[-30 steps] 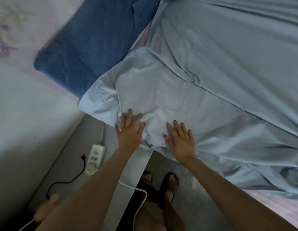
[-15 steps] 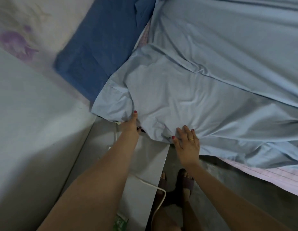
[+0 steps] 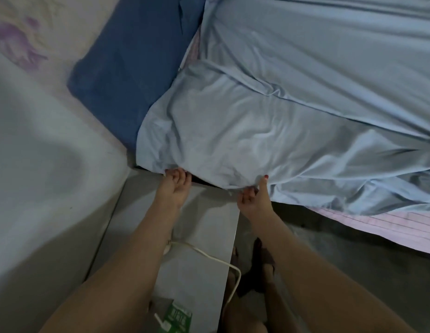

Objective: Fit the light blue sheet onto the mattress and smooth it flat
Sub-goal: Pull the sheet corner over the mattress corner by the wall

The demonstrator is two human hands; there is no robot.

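The light blue sheet (image 3: 293, 111) lies wrinkled over the mattress and drapes over its near corner. My left hand (image 3: 174, 186) grips the sheet's hem at the corner, fingers curled under the cloth. My right hand (image 3: 253, 200) pinches the hem a little to the right, thumb on top of the fabric. A pink striped strip of mattress (image 3: 377, 227) shows uncovered below the sheet's edge on the right.
A dark blue quilted pad (image 3: 127, 68) lies on the bed at the upper left, against the pale wall (image 3: 36, 164). A grey bedside surface (image 3: 197, 236) carries a white cable (image 3: 209, 255) and a green packet (image 3: 178, 316). My sandalled feet (image 3: 262, 260) stand on the floor.
Both hands slid from lying flat on top of the sheet down to its hem and curled round the edge at the mattress corner. The view shifted right.
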